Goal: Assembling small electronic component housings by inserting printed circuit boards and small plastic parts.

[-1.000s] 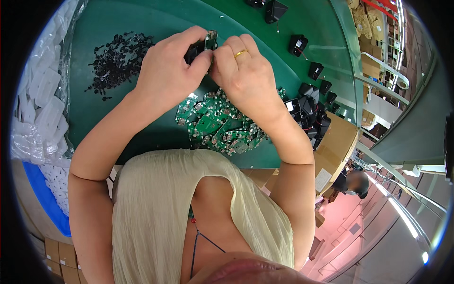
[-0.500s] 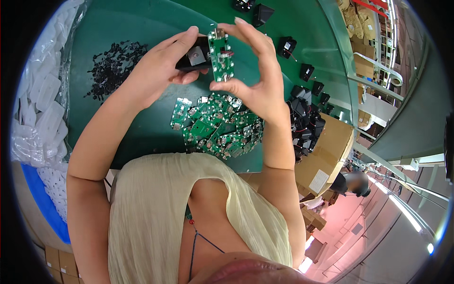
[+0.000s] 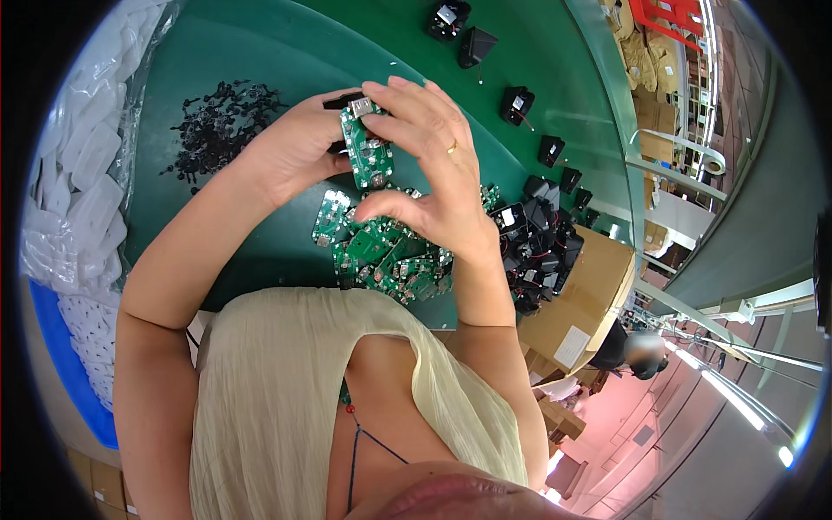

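My left hand [image 3: 295,147] is closed around a black plastic housing [image 3: 341,101], mostly hidden behind the hand and a green circuit board [image 3: 367,152]. The board stands tilted in front of the housing, a silver metal connector at its upper end. My right hand [image 3: 438,169] has its fingers curled over the board's upper right side, while its thumb sits just below the lower end, seemingly apart from it. Beneath both hands lies a heap of green circuit boards [image 3: 381,247] on the green table [image 3: 260,43].
Small black parts [image 3: 217,130] are scattered at the left, beside a clear bag of whitish plastic pieces [image 3: 82,182] and a blue bin [image 3: 65,373]. Black housings [image 3: 542,234] pile up at the right near a cardboard box [image 3: 585,295]; others [image 3: 518,104] stand along the far side.
Both hands have come lower, and the board has shifted left, closer over the housing. My right fingers have moved onto the board's upper side; the thumb has come away from its lower end.
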Action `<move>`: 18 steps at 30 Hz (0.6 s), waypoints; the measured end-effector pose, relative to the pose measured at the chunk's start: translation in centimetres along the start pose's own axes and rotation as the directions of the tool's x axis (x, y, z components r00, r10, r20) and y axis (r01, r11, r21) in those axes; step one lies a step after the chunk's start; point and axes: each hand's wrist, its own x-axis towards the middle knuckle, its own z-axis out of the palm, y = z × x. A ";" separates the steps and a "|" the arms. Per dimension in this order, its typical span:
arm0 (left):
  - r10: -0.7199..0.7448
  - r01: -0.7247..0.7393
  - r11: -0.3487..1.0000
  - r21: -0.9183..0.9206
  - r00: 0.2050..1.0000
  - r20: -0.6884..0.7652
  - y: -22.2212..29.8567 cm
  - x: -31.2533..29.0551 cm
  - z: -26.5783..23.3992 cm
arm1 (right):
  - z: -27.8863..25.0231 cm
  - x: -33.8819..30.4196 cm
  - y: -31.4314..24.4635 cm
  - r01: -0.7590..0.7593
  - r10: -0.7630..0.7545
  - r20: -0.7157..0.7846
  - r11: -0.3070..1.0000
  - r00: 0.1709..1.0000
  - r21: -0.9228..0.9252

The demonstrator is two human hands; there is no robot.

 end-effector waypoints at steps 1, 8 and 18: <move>0.059 -0.058 0.998 0.019 0.996 -0.072 -0.1 -0.2 0.3 | 0.3 -0.2 0.1 -0.013 0.014 -0.025 0.999 1.000 0.046; 0.199 -0.209 0.978 -0.028 0.960 -0.199 -0.3 -0.8 1.1 | 2.2 -0.8 0.9 0.095 -0.141 -0.212 0.972 0.967 -0.213; 0.321 -0.332 0.943 0.034 0.877 -0.358 -0.7 -1.2 2.7 | 3.2 -1.0 0.8 0.107 -0.246 -0.285 0.899 0.926 -0.425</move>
